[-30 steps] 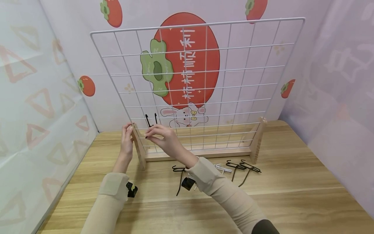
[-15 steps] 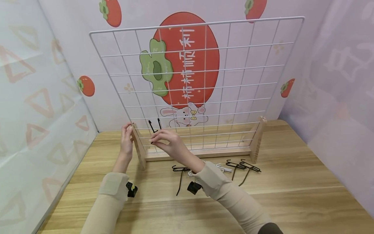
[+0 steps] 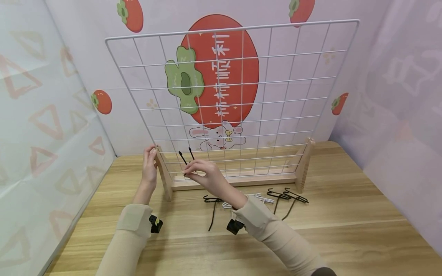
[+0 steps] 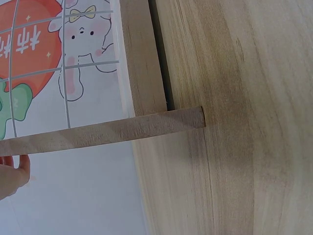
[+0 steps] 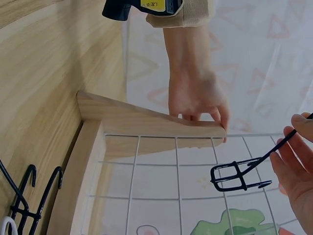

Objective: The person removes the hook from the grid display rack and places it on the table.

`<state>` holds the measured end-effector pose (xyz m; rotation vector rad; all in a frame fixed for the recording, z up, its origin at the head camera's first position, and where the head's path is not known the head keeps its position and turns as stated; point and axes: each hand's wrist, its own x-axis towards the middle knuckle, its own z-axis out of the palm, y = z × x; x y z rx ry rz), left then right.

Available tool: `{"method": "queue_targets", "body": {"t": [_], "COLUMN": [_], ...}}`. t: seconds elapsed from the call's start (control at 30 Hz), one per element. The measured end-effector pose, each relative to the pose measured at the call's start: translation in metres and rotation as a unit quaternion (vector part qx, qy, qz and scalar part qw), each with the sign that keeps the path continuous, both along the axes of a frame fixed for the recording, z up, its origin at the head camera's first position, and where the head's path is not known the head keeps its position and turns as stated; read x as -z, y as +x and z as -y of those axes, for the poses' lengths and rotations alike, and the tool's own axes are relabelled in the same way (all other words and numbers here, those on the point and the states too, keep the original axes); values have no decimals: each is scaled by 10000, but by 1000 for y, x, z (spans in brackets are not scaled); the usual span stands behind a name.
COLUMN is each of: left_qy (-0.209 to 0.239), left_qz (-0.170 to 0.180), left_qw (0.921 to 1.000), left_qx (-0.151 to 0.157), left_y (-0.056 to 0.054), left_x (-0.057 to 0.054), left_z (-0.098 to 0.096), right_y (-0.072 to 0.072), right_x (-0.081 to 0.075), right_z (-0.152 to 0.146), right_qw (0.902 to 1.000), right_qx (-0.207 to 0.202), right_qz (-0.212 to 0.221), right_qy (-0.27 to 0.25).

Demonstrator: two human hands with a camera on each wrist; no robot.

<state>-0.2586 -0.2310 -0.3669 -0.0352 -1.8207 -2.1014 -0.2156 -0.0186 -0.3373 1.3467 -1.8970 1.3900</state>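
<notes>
My left hand [image 3: 150, 166] grips the upper end of the left wooden support [image 3: 164, 172]; in the right wrist view its fingers wrap over that end. Between thumb and fingers, my right hand [image 3: 208, 178] pinches the stem of a black wire display hook [image 5: 230, 177]. The hook's two prongs point up in the head view, in front of the lower left part of the white wire grid panel [image 3: 262, 82]. In the right wrist view the hook's frame overlaps the grid wires. Part of the stem is hidden by my right fingers.
On the wooden table [image 3: 193, 249], in front of the stand's crossbar [image 3: 238, 179], lie several more hooks: a black one [image 3: 213, 214] at left, white ones [image 3: 264, 198] in the middle, black ones [image 3: 295, 197] at right. A printed curtain hangs behind.
My right hand has moved down and to the right with the black hook, away from the grid's left edge. My left hand keeps its hold on the wooden support.
</notes>
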Motion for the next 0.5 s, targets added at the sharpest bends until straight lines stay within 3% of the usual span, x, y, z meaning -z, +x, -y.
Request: {"method": "queue_targets", "body": {"t": [0.27,0.5], "left_qy": [-122,-83], "left_qz": [-70,44], "left_qw": [9999,10000], "left_qx": [-65,-16], "left_y": [-2,2], "left_x": [3,-2], "left_z": [1,-1], "right_y": [5,7], "right_x": [9,17], "right_z": [-4,-6], "right_qw": [9998,9991], "right_qx": [-86,-241], "right_qz": [164,332], "right_qy": [93,147]}}
